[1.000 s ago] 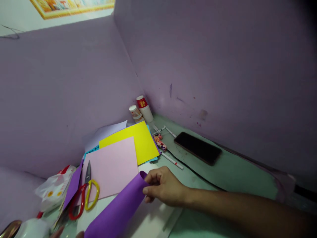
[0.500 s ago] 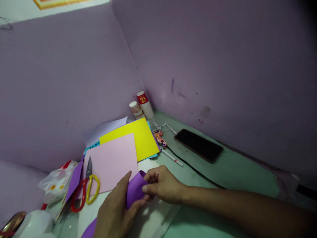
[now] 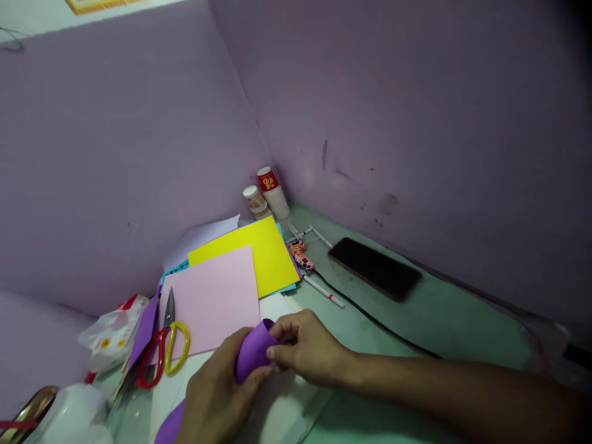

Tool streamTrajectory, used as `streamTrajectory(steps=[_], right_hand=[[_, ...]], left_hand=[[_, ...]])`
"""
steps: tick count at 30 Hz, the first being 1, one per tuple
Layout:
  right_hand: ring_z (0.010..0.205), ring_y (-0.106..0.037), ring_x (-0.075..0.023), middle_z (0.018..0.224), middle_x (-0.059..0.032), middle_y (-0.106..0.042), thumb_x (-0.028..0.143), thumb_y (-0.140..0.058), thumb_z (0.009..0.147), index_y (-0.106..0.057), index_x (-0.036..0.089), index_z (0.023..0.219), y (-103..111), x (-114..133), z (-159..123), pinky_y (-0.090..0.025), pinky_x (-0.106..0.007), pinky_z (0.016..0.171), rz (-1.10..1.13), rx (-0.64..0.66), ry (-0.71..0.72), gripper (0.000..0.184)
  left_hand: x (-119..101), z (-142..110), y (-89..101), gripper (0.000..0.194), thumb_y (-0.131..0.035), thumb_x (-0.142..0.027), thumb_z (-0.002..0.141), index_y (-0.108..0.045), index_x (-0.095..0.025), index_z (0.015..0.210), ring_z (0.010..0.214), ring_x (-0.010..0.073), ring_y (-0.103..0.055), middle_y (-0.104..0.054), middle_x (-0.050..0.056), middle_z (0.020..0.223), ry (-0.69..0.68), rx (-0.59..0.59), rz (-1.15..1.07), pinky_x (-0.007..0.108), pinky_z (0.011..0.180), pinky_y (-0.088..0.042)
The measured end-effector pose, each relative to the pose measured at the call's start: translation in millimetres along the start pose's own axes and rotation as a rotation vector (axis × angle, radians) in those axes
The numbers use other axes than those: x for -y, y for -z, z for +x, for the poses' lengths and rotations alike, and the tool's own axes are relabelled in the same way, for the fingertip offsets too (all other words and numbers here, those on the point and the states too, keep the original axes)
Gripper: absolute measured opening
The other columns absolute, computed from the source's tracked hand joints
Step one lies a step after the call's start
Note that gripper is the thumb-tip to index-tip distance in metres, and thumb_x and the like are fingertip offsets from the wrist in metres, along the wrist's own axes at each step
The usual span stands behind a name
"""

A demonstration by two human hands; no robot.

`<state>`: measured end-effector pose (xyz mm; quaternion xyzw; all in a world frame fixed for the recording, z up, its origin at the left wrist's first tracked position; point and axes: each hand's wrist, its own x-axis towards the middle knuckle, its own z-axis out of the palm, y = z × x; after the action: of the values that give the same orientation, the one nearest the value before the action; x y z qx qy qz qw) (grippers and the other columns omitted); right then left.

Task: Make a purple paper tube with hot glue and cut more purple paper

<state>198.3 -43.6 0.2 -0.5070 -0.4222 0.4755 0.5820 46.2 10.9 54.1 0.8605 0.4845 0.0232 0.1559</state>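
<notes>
In the head view, the purple paper [image 3: 252,354] sits curled into a tube between my two hands, above the white sheet [image 3: 277,416] on the green surface [image 3: 462,324], toward its near side; the surface's near edge is out of sight. My left hand [image 3: 215,391] is curved around the tube, thumb along its lower side, fingers partly hidden behind it. My right hand [image 3: 308,348] has thumb and fingers closed in a pinch at the rim of the open end; the exact contact is hard to tell. More purple paper shows below my left wrist.

I judge the step in hand to be rolling and evening out the curl. The next move calls for a firm but light hold, so that the edges line up without creasing.

Left of the tube, the scissors [image 3: 168,330] lie partly over the pink sheet's [image 3: 213,296] left edge. The phone [image 3: 375,268] rests near the surface's wall-side edge; cups [image 3: 277,202] stand at its far corner.
</notes>
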Motion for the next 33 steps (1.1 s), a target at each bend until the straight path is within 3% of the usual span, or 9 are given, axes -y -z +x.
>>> streamTrajectory(steps=[6,12,23,29,33], right_hand=[[0.054,-0.059,-0.0121,0.053,0.0016,-0.063,0.011,-0.062,0.062,-0.069,0.015,0.067,-0.3,-0.4,0.0,-0.045,-0.022,0.054,-0.019,-0.017,0.015,0.008],[0.055,-0.061,-0.0123,0.055,0.0015,-0.064,0.009,-0.060,0.063,-0.069,0.014,0.072,-1.8,2.3,-1.4,-0.047,-0.023,0.057,0.012,0.008,0.016,0.014],[0.054,-0.056,-0.0100,0.055,0.0041,-0.061,0.000,-0.057,0.062,-0.069,0.015,0.068,-0.4,9.6,-4.4,-0.045,-0.022,0.058,0.079,0.055,0.025,0.021],[0.057,-0.052,-0.0094,0.069,0.0013,-0.061,0.001,-0.065,0.060,-0.071,0.015,0.068,3.3,13.8,-6.4,-0.041,-0.021,0.056,-0.033,-0.030,0.112,0.017],[0.056,-0.051,-0.0090,0.063,0.0023,-0.058,0.003,-0.066,0.061,-0.073,0.016,0.069,3.5,9.2,-3.9,-0.040,-0.021,0.053,-0.067,-0.028,0.106,0.017]], left_hand=[[-11.8,-5.3,-1.4,0.045,-0.057,-0.042,0.072,-0.056,-0.028,0.115,0.093,0.0237,-0.063,-0.069,0.002,0.102,-0.001,-0.106,0.020,0.030,0.075,-0.044],[-16.7,-5.0,0.0,0.039,-0.057,-0.041,0.071,-0.059,-0.028,0.107,0.084,0.0231,-0.064,-0.070,0.000,0.090,0.047,-0.105,0.021,0.029,0.067,-0.042],[-16.3,-5.2,0.2,0.037,-0.057,-0.040,0.072,-0.059,-0.030,0.107,0.083,0.0227,-0.064,-0.070,-0.001,0.088,0.097,-0.107,0.039,0.030,0.068,-0.041],[-16.4,-5.3,0.1,0.032,-0.056,-0.040,0.072,-0.060,-0.032,0.103,0.082,0.0219,-0.064,-0.070,-0.002,0.086,0.094,-0.135,0.045,0.030,0.068,-0.040],[-16.2,-5.9,-0.1,0.033,-0.057,-0.041,0.071,-0.060,-0.033,0.103,0.081,0.0233,-0.064,-0.070,-0.002,0.086,0.100,-0.141,0.029,0.031,0.068,-0.040]])
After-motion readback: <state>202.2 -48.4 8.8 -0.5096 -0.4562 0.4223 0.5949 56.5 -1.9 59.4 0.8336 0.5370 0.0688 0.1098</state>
